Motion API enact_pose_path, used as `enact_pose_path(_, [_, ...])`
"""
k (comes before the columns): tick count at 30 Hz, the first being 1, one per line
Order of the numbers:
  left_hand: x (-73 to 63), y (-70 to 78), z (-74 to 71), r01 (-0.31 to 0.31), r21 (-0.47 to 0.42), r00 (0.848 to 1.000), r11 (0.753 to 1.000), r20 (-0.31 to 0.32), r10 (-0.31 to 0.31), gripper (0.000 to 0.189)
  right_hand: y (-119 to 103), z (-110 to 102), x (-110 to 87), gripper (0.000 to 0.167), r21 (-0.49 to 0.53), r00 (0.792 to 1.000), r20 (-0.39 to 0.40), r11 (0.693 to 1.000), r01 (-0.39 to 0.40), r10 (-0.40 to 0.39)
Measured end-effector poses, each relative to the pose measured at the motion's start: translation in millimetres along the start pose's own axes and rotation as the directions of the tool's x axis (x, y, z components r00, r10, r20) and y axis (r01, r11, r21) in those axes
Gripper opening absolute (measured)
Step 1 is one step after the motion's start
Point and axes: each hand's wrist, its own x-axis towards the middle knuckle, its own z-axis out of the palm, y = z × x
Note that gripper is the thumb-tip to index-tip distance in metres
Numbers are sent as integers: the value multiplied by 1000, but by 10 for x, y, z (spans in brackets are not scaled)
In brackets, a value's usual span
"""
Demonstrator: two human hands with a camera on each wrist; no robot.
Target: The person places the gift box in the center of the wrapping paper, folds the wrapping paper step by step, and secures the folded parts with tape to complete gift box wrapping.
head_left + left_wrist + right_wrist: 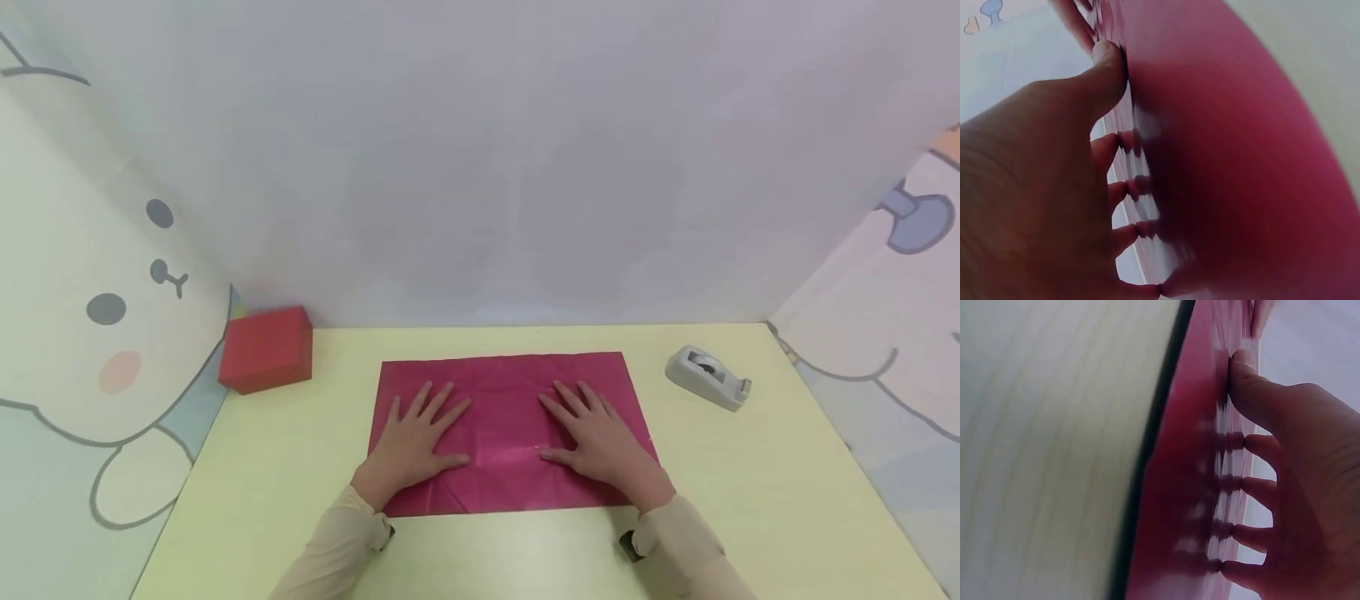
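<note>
A glossy magenta sheet [502, 483] lies spread on the table, with faint creases across its middle. On its left part rests my left hand [412, 442], fingers spread and fingertips touching the sheet. My right hand [603, 442] rests the same way on the right part. In the left wrist view, the thumb and fingertips of the left hand [1041, 144] meet the shiny sheet [1229, 156], which mirrors them. The right wrist view shows the right hand [1304, 462] with its fingertips down on the sheet [1179, 469], palm raised.
A red box [266, 350] stands at the back left of the pale yellow table [787, 467]. At the back right is a grey tape dispenser [707, 377]. A plain wall [517, 167] rises behind the table, and cartoon-printed panels [75, 250] flank it.
</note>
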Motion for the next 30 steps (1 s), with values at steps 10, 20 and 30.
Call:
enact_pose_path(10, [-94,-254,8,72,53,996,996,-60,-69,72,138,-82,-182,86,-5,996,27,997,-82,82])
enact_pose_path(20, [-232,-715,-164,288,-104,888,952,-343,-307,38,151,-79,-175,87,-2,996,29,997,-79,79])
enact_pose_path(30, [-482,-1069,-592,479,-405,605,779,-491,-627,30,132,-101,-181,86,-5,997,16,997,-75,75])
